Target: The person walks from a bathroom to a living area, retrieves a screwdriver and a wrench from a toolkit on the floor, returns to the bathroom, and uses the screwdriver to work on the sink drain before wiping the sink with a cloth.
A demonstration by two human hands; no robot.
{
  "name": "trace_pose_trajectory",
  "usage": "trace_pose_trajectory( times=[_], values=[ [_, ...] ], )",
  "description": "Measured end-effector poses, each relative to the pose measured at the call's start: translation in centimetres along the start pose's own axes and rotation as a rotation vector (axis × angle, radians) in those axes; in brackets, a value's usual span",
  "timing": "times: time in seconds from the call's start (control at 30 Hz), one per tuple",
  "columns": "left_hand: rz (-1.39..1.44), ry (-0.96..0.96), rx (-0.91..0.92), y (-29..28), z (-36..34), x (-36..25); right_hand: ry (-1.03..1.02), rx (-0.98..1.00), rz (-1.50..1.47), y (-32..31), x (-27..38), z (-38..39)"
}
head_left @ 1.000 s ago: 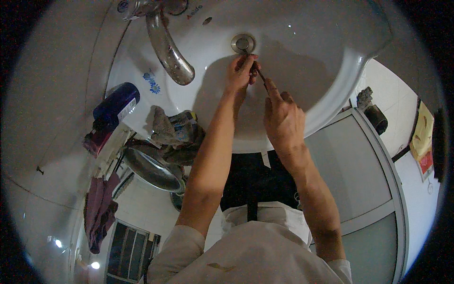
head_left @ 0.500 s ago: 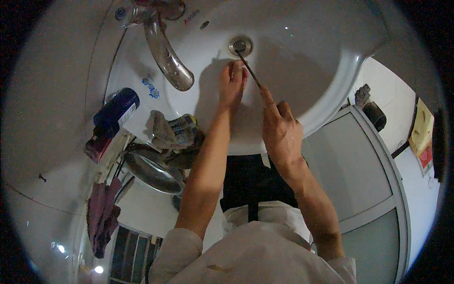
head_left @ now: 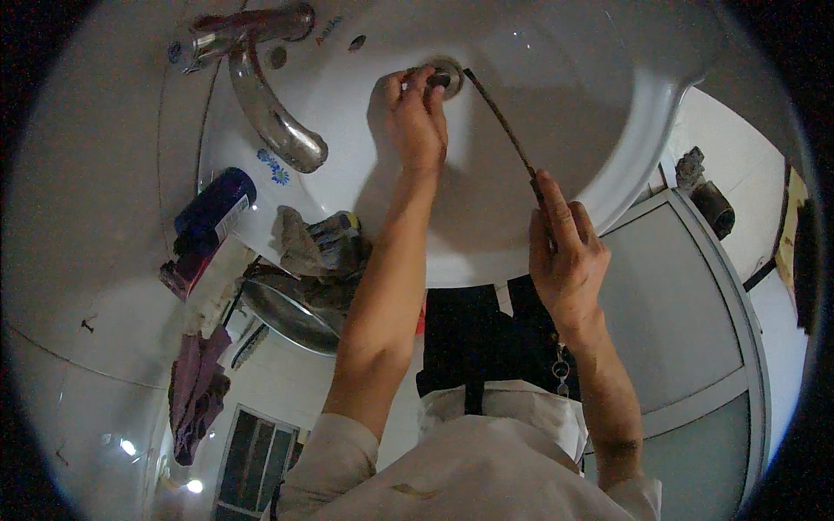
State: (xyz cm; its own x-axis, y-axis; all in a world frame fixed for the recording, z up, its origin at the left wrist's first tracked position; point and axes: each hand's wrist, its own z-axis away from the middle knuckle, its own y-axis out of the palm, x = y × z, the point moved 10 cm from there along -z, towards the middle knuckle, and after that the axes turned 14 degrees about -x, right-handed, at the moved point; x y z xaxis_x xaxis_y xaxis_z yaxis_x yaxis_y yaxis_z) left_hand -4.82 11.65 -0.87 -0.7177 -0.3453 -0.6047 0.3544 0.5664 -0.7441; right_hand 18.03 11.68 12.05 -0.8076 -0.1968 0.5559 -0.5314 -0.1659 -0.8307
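One thin rod (head_left: 499, 120) in my right hand (head_left: 569, 265), my left hand (head_left: 417, 128) at the drain plug (head_left: 440, 80), white sink (head_left: 647, 148).
Right hand closed round the rod's near end, tip just right of the plug at the sink's bottom; left hand's fingers bent at the plug's left edge, can't tell if gripped. Metal faucet (head_left: 268, 117) off left, grey cloth (head_left: 300, 245) on near rim.

The wide white ceramic basin (head_left: 556, 122) looks smooth and glossy, the curved silver metal faucet (head_left: 268, 120) shiny, the thin dark metal-looking rod (head_left: 501, 116) rather rough and matt, and the hanging purple cloth (head_left: 196, 382) matt.
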Motion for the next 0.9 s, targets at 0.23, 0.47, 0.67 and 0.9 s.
trace_pose_trajectory(
  times=[0.23, 0.47, 0.67, 0.9],
  values=[
    [-0.133, -0.018, 0.039, 0.5, -0.2, -0.5, -0.061, -0.095, -0.039, 0.1, -0.6, 0.0],
    [-0.104, 0.020, 0.055, 1.0, 0.2, 0.9, -0.138, -0.151, -0.058, -0.2, 0.0, -0.3],
    [-0.051, 0.033, 0.024, 0.5, 0.0, -1.0, -0.124, -0.243, -0.100, -0.1, -0.8, 0.4],
    [-0.083, 0.103, 0.108, 0.8, 0.6, -1.0, -0.187, -0.324, -0.149, -0.4, -0.4, 0.4]
  ],
)
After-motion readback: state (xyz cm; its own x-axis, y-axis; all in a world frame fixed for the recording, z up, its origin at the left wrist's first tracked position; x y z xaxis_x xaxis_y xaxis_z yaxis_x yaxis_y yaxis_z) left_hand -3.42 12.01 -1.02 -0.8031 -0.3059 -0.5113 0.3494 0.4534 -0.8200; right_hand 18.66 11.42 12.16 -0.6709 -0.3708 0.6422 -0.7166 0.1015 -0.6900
